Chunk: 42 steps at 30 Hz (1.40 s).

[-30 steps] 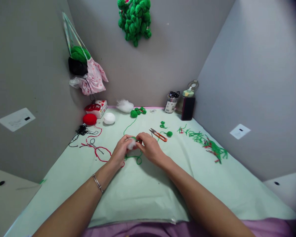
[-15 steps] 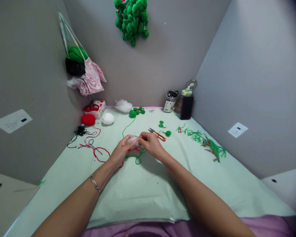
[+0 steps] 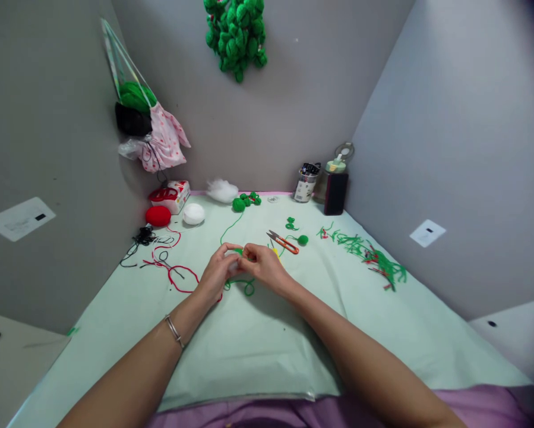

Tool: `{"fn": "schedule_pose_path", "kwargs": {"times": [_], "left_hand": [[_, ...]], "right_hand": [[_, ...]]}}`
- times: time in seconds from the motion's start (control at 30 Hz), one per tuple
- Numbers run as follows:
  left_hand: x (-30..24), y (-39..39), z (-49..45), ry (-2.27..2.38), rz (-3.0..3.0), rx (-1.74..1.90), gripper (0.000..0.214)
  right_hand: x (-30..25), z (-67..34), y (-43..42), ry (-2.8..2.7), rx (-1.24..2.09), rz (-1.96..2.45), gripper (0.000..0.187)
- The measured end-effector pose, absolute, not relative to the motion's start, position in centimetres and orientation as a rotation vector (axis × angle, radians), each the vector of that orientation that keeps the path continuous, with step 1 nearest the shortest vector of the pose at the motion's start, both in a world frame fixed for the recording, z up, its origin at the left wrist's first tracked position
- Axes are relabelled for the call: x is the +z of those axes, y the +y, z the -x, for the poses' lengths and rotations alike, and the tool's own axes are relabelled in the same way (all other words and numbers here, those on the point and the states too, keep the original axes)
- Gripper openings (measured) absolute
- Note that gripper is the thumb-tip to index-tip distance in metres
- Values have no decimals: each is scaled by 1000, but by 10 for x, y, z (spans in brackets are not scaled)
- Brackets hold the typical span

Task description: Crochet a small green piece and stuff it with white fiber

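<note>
My left hand (image 3: pixel 217 271) is closed, its thumb and fingers curved round a small green yarn piece (image 3: pixel 239 252). A bit of white stuffing (image 3: pixel 234 266) shows below it, between the hands. My right hand (image 3: pixel 265 265) meets the left with its fingertips pinched together; what they grip is hidden. Just beyond its knuckles a small yellow thing (image 3: pixel 275 252) sticks out, too little of it showing to name. Green yarn (image 3: pixel 249 288) loops under the hands and runs back to a green yarn ball (image 3: pixel 239 205). Orange-handled thread snips (image 3: pixel 284 242) lie beyond the right hand.
Red yarn (image 3: pixel 177 279), black yarn (image 3: pixel 144 236), a red ball (image 3: pixel 158 216) and a white ball (image 3: pixel 193 214) lie left. Behind is fluffy stuffing (image 3: pixel 222 191). Green yarn scraps (image 3: pixel 365 251), a phone (image 3: pixel 336 194) and a pen cup (image 3: pixel 306 185) are right.
The white stuffing wad that showed in my left hand is now mostly out of sight. Green yarn work shows between the fingers, and a yellow bit shows behind my right hand.
</note>
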<state>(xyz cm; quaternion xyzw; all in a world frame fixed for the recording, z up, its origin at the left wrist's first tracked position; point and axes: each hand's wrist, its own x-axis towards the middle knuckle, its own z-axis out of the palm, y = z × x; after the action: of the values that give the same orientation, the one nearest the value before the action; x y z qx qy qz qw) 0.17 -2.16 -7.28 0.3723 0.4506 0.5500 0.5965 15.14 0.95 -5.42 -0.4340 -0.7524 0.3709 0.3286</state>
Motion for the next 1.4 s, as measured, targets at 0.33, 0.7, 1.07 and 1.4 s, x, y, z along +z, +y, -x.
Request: {"fn": "schedule_pose_path", "kwargs": {"times": [0.33, 0.7, 1.07, 1.4], "left_hand": [[-60, -24, 3, 912, -946, 1264, 26], [-82, -19, 1, 1171, -1100, 1329, 33], [-80, -18, 0, 1207, -1076, 1371, 34], [-67, -21, 6, 1067, -1135, 1294, 26]], "right_hand": [[-52, -159, 20, -1847, 1132, 1092, 19], [-49, -156, 6, -1948, 1027, 1085, 15], [-64, -140, 13, -1764, 1166, 1117, 11], [-47, -157, 16, -1780, 1210, 1028, 23]]}}
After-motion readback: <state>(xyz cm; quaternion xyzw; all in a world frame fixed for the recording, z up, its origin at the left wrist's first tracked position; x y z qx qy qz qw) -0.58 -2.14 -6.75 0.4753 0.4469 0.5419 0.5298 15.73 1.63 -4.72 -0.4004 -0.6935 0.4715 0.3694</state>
